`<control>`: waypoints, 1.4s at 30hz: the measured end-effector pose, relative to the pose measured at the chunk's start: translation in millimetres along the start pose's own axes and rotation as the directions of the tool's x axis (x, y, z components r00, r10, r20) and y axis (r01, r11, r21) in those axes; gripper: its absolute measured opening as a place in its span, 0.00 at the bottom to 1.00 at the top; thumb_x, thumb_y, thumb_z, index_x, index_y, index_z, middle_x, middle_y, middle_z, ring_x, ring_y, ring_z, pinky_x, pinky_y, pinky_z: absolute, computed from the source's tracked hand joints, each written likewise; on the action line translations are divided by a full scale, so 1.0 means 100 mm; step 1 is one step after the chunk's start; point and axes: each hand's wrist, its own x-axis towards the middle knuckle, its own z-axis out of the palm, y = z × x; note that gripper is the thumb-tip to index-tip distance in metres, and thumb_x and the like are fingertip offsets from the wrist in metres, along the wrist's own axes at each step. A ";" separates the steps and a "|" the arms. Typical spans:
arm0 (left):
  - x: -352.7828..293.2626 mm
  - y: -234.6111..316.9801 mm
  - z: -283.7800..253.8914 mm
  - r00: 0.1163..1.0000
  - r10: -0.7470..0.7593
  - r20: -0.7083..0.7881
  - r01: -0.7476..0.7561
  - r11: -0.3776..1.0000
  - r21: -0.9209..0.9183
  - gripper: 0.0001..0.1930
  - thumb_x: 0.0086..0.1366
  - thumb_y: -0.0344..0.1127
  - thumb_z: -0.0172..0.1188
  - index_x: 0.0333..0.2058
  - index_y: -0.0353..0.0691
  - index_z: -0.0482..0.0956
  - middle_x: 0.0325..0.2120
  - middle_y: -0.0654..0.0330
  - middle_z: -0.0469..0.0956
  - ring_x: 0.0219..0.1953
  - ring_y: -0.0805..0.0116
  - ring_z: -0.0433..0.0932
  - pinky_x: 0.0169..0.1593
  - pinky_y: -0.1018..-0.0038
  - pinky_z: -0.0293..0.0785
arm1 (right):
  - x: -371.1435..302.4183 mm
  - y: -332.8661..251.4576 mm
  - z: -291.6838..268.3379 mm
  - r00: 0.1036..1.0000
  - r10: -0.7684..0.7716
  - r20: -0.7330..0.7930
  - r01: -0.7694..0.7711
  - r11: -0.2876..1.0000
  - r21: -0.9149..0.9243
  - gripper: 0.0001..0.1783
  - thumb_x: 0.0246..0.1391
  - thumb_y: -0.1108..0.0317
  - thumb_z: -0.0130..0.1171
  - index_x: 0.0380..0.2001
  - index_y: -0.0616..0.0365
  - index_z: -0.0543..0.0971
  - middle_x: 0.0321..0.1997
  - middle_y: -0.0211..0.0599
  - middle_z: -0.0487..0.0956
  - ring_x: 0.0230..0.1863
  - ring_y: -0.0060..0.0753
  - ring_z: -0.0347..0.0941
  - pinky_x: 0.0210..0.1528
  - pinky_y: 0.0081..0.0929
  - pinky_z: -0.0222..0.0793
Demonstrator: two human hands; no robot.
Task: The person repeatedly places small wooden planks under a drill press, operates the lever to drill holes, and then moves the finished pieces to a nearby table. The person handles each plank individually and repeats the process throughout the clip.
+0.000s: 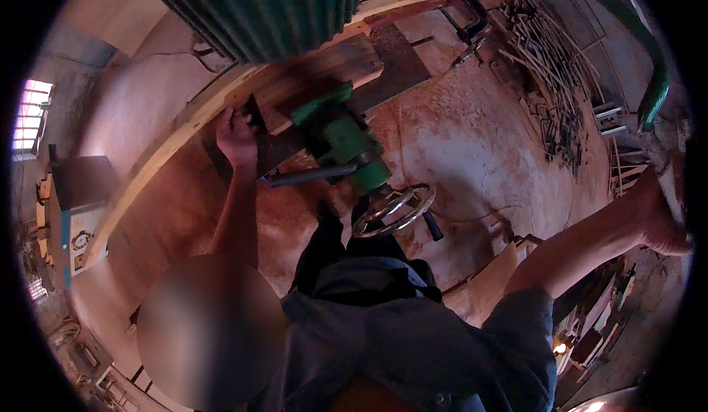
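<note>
My left hand reaches up to a long pale timber, which fisheye bending makes look curved. Its fingers are curled against the timber's near edge, beside a dark three-cornered shape. Far out to the right, my right hand is closed round a lever below a green curved bar. Between my arms stands a green machine clamp with a grey handle bar and a shiny handwheel. It sits against a wooden block, under a ribbed green motor housing.
A black C-clamp grips the timber's far right end. Thin wood offcuts lie heaped at the right. At the left stands a box-shaped machine with a dial. Sawdust covers the floor. A blurred disc hides the lower left.
</note>
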 end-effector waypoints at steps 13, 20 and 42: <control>-0.04 0.17 0.06 0.997 0.080 0.000 -0.075 0.932 0.355 0.13 0.63 0.29 0.54 0.47 0.34 0.73 0.33 0.60 0.76 0.31 0.75 0.77 0.27 0.78 0.76 | -0.90 -0.09 -0.62 0.948 0.064 -0.311 -0.047 0.997 0.064 0.24 0.30 0.41 0.64 0.15 0.46 0.67 0.16 0.25 0.62 0.26 0.33 0.62 0.40 0.45 0.59; -0.02 0.09 0.07 1.000 0.022 -0.019 -0.020 0.992 0.124 0.15 0.62 0.29 0.54 0.47 0.33 0.73 0.30 0.59 0.77 0.29 0.73 0.78 0.27 0.79 0.76 | -1.44 -0.05 -0.77 0.941 0.114 -0.317 -0.120 0.993 0.000 0.30 0.32 0.41 0.69 0.34 0.50 0.76 0.34 0.38 0.75 0.45 0.54 0.69 0.59 0.60 0.56; 0.01 0.17 0.08 0.999 0.021 0.034 -0.029 0.962 0.270 0.16 0.65 0.39 0.55 0.45 0.34 0.74 0.31 0.58 0.78 0.27 0.72 0.79 0.27 0.76 0.76 | -0.69 -0.24 -0.34 0.946 0.174 -0.272 -0.170 0.985 0.038 0.21 0.46 0.58 0.64 0.40 0.57 0.75 0.46 0.44 0.75 0.54 0.49 0.67 0.65 0.54 0.54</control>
